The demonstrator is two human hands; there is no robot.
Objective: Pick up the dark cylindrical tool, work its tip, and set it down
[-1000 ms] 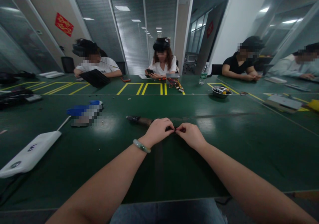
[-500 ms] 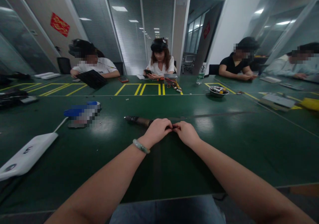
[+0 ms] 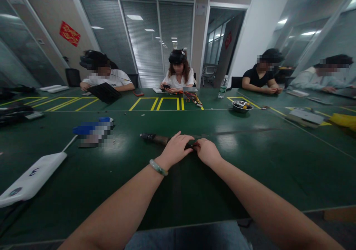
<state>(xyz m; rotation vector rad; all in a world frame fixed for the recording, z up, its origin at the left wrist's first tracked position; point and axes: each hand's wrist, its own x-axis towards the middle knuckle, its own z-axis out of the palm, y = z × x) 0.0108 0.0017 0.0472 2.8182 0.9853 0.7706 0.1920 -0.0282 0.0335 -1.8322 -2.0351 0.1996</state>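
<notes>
My left hand (image 3: 176, 150), wearing a pale green bangle (image 3: 158, 167) at the wrist, and my right hand (image 3: 207, 153) meet over the green workbench (image 3: 250, 168). Pinched between their fingertips is a small dark item (image 3: 192, 145), mostly hidden by my fingers, so its shape cannot be made out. Just behind my left hand lies a long tool with a brown grip and dark metal tip (image 3: 154, 138), its end almost touching that hand.
A white flat board with a cord (image 3: 33, 179) lies at the left, beside a pixelated blue object (image 3: 94, 132). Several seated people work across the bench. Tangled coloured wires (image 3: 193, 98), a metal bowl (image 3: 241, 106) and a water bottle (image 3: 223, 87) stand further away.
The whole scene sits slightly lower in the picture as my view has tilted. The fingers of my left hand have spread a little, and my hands remain together.
</notes>
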